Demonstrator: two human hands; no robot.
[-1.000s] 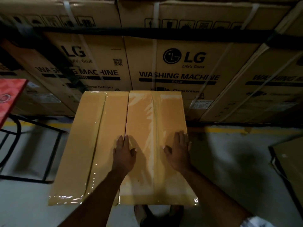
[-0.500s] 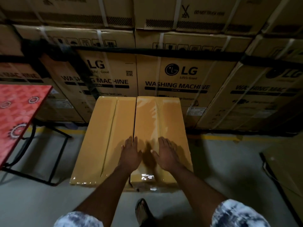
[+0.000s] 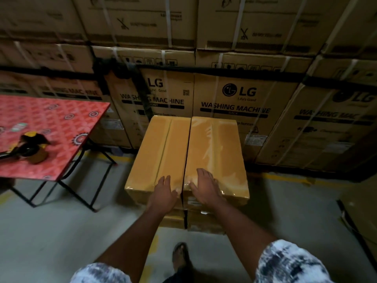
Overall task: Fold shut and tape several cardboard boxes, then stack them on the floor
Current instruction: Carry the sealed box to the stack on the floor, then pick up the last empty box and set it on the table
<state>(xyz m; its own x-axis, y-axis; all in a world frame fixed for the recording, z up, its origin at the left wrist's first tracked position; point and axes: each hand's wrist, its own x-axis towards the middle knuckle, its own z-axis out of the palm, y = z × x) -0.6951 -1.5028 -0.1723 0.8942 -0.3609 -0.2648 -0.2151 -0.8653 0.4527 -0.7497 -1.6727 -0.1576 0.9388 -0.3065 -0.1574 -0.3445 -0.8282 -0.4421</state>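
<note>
Fingers [image 3: 165, 180] of the left hand [image 3: 163, 194] lay straight and close together, flat on the top of the left box [image 3: 157, 148] at its near right corner. The right hand [image 3: 205, 188] rested likewise on the right box [image 3: 217, 148] at its near left corner, fingers loosely spread and holding nothing. Both yellow boxes were closed, glossy with tape, and stood touching side by side, only a dark seam between them. They sat on lower boxes [image 3: 175, 218], whose fronts the forearms largely hid, so their number could not be told. The stack stood on the floor [image 3: 61, 231] against printed washing machine cartons [image 3: 234, 99]. On the red desk [image 3: 61, 119], near its near edge, lay a black and yellow tool [image 3: 30, 148], too blurred to name and cut off by the frame. Below, a foot [image 3: 180, 256] showed dimly between patterned sleeves [image 3: 289, 262]
</note>
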